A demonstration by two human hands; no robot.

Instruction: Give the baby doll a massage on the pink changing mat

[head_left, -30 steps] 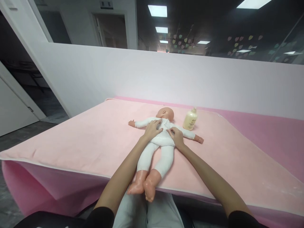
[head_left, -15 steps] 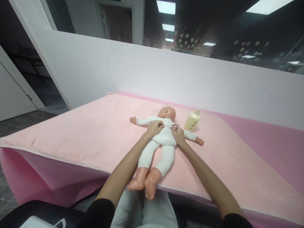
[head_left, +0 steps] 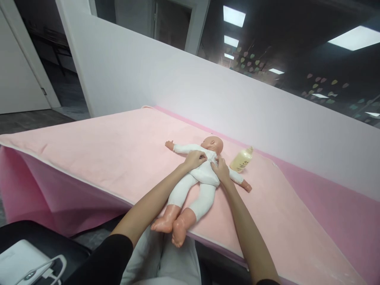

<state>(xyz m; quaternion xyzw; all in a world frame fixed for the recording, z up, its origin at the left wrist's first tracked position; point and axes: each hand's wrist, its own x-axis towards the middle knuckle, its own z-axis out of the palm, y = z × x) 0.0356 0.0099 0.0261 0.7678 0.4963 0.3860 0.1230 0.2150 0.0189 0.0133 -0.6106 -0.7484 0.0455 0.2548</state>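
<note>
A baby doll (head_left: 204, 173) in a white suit lies on its back on the pink cloth (head_left: 118, 158), its head turned to the left and its feet over the near edge. My left hand (head_left: 195, 160) rests on the left of the doll's chest, fingers pinched on the white fabric. On the other side of the chest, my right hand (head_left: 220, 168) has its fingers closed at the fabric near the collar. A yellow pump bottle (head_left: 241, 159) stands just beyond the doll's outstretched arm on the right.
Behind the cloth rises a white wall (head_left: 178, 87) with dark glass above it. A white device (head_left: 23, 261) with a cable lies on a black surface at the lower left. The cloth's near edge crosses above my lap.
The whole view has tilted and shifted. Both hands stay at the doll's chest; my right hand's fingers have moved slightly on the fabric near the collar.
</note>
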